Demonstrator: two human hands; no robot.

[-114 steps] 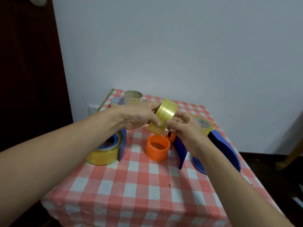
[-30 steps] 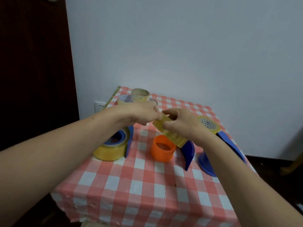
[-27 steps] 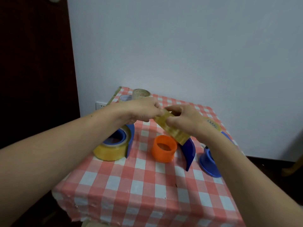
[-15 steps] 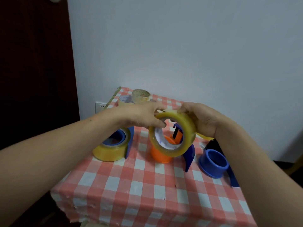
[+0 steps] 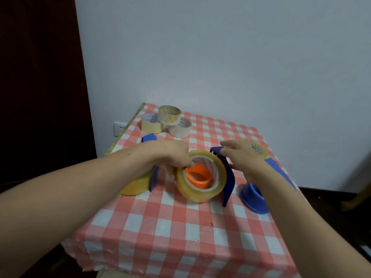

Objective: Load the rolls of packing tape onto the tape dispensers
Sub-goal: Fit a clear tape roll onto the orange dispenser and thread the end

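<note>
A yellowish clear tape roll point(image 5: 200, 194) sits tilted around the orange hub point(image 5: 198, 175) of a blue dispenser point(image 5: 228, 183) in the middle of the checked table point(image 5: 180, 227). My left hand point(image 5: 170, 155) pinches the roll's upper left rim. My right hand point(image 5: 241, 157) hovers just right of the roll with its fingers spread over the dispenser's top edge, holding nothing. On the left, a second blue dispenser point(image 5: 154, 177) carries a yellow roll point(image 5: 134, 185), partly hidden by my left arm. On the right lies a third blue dispenser point(image 5: 253, 195), its hub bare.
Three near-spent tape rolls point(image 5: 169, 115) are stacked at the table's back left corner. Another roll point(image 5: 258, 150) lies behind my right hand near the right edge. A white wall stands behind the table, a dark door to the left.
Half a second ago both hands held the roll up in the air. It has come down over the orange hub, and my right hand has let go of it.
</note>
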